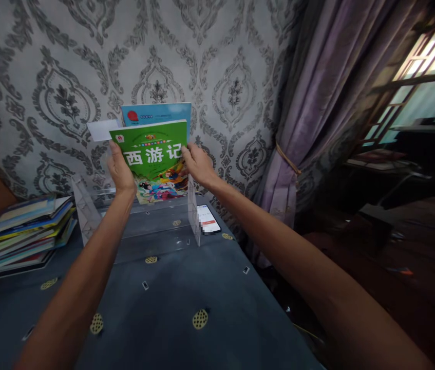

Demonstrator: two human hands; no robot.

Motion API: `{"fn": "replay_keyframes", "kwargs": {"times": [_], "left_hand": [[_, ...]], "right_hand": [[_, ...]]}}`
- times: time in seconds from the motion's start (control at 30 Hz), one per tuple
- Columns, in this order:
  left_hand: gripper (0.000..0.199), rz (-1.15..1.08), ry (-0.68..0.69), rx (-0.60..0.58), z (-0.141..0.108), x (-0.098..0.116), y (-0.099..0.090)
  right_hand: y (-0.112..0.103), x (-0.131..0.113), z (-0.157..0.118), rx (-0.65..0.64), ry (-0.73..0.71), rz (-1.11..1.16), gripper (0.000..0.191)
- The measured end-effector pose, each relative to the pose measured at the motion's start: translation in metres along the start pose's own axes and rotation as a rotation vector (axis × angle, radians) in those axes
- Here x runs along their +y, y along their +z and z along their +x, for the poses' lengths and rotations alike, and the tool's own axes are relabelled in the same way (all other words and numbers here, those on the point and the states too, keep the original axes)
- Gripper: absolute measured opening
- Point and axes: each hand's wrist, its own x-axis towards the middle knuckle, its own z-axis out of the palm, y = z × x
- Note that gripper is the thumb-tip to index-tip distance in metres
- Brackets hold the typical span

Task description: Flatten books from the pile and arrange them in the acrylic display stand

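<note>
- Now left hand (121,173) and right hand (201,165), fingers grasping a green illustrated paperback (154,167)!
- Behind: a light-blue book (165,111).
- Near its bottom: a clear plastic rack (194,218) on the dark-blue counter (171,303).

Green illustrated paper book (155,164) sits btwn my L grip (120,167) & my R grip (200,162), at its L & R edges. Directly behind, poking above: blue paper book (169,112). Below/around its lower end: clear plastic rack (194,221), on table w/ dark-blue pineapple-print cloth (171,298). L of rack, on table: multicoloured book stack (24,231). R, just beside rack: flat black phone (208,218). Behind table: grey-white patterned wall (236,92); far R, purple fabric curtain (317,103).
</note>
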Motion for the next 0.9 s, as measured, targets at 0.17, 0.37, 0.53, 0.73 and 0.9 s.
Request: {"fn": "replay_keyframes", "kwargs": {"times": [0.17,0.37,0.53,0.73,0.9], "left_hand": [[0.061,-0.01,-0.034,-0.003,-0.012,-0.018,0.001],[0.058,0.066,0.056,-0.106,-0.022,-0.022,-0.006],[0.039,0.569,0.188,-0.292,-0.033,-0.013,-0.039],[0.026,1.201,0.132,-0.608,-0.05,-0.002,-0.068],[0.037,1.307,0.06,-0.654,-0.051,0.003,-0.061]], "right_hand": [[0.002,0.012,-0.011,0.012,0.032,0.039,0.037],[-0.003,0.028,-0.023,0.171,-0.051,-0.009,0.036],[-0.007,0.036,-0.031,0.182,-0.078,-0.084,0.037],[-0.002,0.051,-0.037,0.221,-0.075,-0.138,0.031],[0.007,0.062,-0.039,0.225,-0.022,-0.085,0.027]]}}
